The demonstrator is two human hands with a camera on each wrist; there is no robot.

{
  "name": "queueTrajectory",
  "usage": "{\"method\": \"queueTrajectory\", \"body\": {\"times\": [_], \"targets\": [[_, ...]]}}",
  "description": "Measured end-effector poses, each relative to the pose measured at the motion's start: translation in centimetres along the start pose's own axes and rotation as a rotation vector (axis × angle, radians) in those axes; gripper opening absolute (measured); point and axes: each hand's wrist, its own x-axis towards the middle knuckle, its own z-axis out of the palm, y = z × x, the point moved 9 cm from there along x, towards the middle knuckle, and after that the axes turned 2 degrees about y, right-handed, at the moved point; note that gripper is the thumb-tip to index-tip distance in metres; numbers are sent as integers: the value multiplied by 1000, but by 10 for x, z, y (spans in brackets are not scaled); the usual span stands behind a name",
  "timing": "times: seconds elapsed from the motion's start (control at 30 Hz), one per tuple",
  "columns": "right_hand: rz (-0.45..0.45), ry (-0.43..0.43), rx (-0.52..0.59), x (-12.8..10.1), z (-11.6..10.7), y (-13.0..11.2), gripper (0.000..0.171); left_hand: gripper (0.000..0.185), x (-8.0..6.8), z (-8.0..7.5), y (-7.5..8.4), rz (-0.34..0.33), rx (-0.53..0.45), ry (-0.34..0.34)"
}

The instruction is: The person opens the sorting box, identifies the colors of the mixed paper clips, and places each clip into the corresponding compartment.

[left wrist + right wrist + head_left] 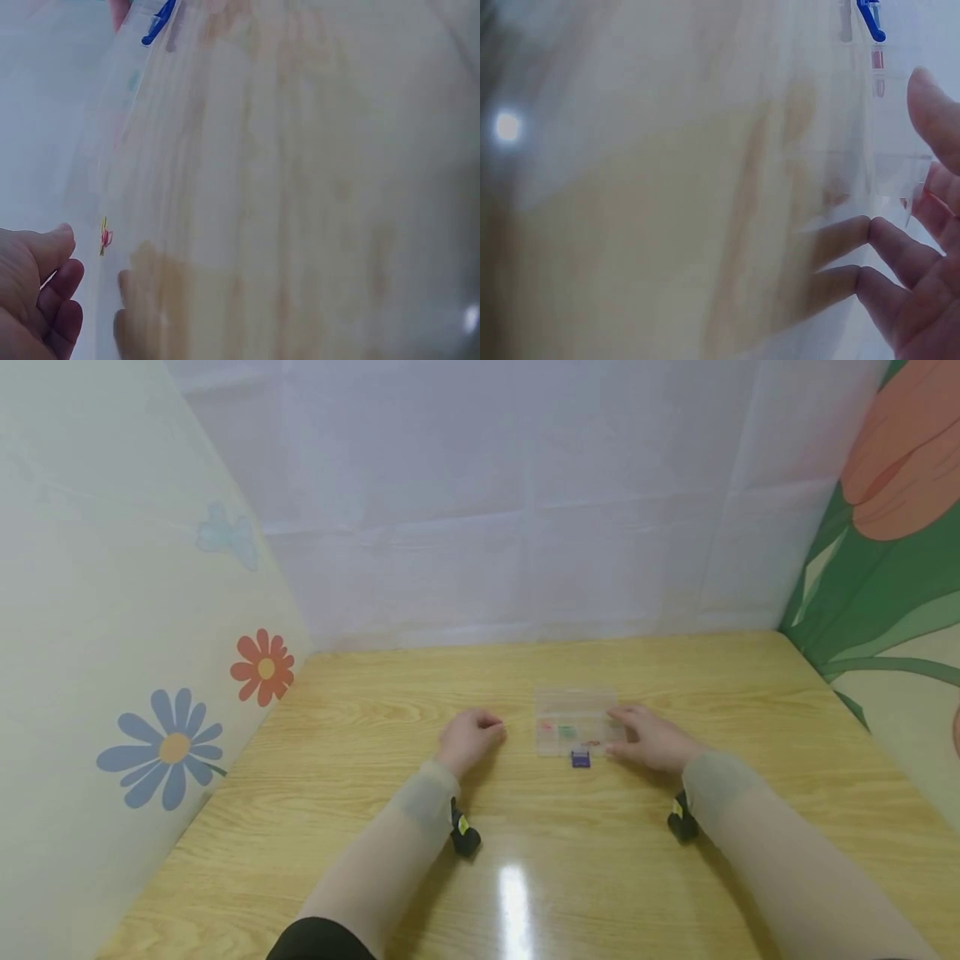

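A clear plastic compartment box [557, 747] with a raised lid [576, 702] sits on the wooden table. Its purple-blue latch [581, 759] hangs open at the front. Small pink, green and red pieces show inside. My right hand [652, 739] holds the box's right end between thumb and fingers; in the right wrist view two fingertips [870, 225] touch the table. Left of the box, my left hand [471, 739] rests with loosely curled fingers, apart from it. In the left wrist view a tiny pink and yellow piece [105, 238] shows just beyond the thumb; its kind is unclear.
The wooden table [390, 693] stretches around the box. A white cloth [450, 527] hangs along the back. Flower-printed panels flank the table at left [45, 652] and right [922, 577].
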Motion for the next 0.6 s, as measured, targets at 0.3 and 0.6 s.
{"method": "queueTrajectory", "body": {"times": [0.3, 0.6], "targets": [[-3, 7, -1, 0, -1, 0, 75, 17, 1, 2, -10, -28, 26, -9], [-13, 7, -4, -2, -2, -4, 75, 22, -2, 5, -5, -25, 117, -8]]}}
